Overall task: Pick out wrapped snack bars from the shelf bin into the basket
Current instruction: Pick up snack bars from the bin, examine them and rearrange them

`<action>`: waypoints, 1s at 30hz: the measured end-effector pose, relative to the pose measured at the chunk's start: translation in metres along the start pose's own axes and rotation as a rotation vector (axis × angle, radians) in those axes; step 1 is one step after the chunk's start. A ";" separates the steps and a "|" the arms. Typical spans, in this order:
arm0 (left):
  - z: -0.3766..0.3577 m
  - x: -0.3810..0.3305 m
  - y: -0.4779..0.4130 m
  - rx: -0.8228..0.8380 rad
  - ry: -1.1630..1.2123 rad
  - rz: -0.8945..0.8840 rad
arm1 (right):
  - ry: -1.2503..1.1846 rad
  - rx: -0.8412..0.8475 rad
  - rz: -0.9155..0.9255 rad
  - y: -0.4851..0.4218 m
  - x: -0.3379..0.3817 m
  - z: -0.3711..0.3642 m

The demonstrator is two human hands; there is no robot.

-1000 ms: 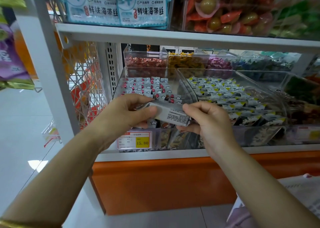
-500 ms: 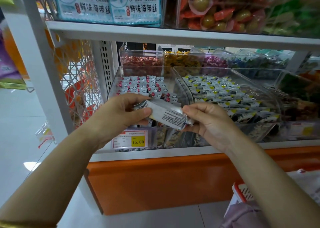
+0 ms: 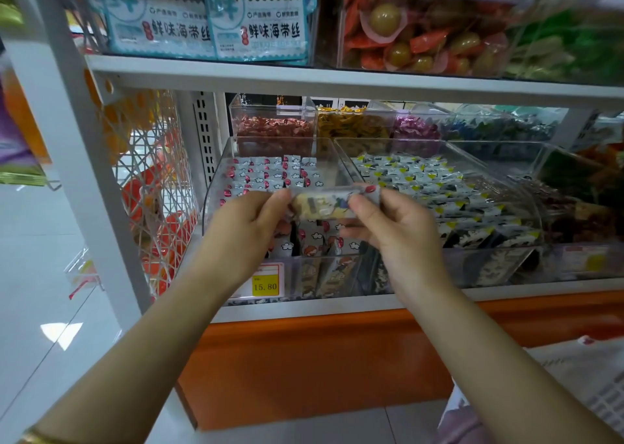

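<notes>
Between left hand [image 3: 250, 227] and right hand [image 3: 398, 231], each pinching an end, was a snack bar [image 3: 324, 205]; lowering it into the basket [image 3: 604, 406] seemed next.

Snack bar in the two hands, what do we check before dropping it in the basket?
1. Grip: left hand and right hand each pinch one end of the clear-wrapped yellowish snack bar: ok.
2. Bar lifted out of the clear plastic shelf bin: held above the bars lying in it: ok.
3. Wrapper sealed: blurred: cannot tell.
4. Basket ready: only a white grid-patterned edge shows at lower right: cannot tell.
5. More red-and-white wrapped bars left in the bin: ok.
</notes>
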State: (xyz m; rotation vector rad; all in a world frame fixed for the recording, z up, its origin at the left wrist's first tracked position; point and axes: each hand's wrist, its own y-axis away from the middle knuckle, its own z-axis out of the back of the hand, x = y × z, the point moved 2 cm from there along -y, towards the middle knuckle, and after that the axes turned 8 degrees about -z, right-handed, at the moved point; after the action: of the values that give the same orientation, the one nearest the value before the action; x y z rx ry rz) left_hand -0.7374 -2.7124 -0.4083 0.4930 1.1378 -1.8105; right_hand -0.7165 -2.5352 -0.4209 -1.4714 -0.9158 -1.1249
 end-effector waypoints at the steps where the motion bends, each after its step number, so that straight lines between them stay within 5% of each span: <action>1: -0.001 0.000 -0.004 -0.020 -0.045 -0.025 | 0.009 -0.065 0.020 -0.003 0.002 0.005; 5: -0.009 0.010 -0.035 0.018 -0.335 -0.104 | 0.177 -0.264 0.137 -0.016 0.009 0.021; 15: -0.070 0.046 -0.076 0.765 -0.958 -0.151 | 0.492 -0.304 0.256 -0.055 0.011 0.011; 30: -0.042 0.038 -0.035 0.556 -0.777 -0.188 | 1.062 0.278 0.252 -0.136 -0.006 -0.057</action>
State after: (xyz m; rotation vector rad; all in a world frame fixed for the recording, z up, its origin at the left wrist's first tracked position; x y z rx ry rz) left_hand -0.7922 -2.6893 -0.4388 -0.0429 0.1472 -2.1903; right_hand -0.8570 -2.5660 -0.3879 -0.5656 -0.1148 -1.2881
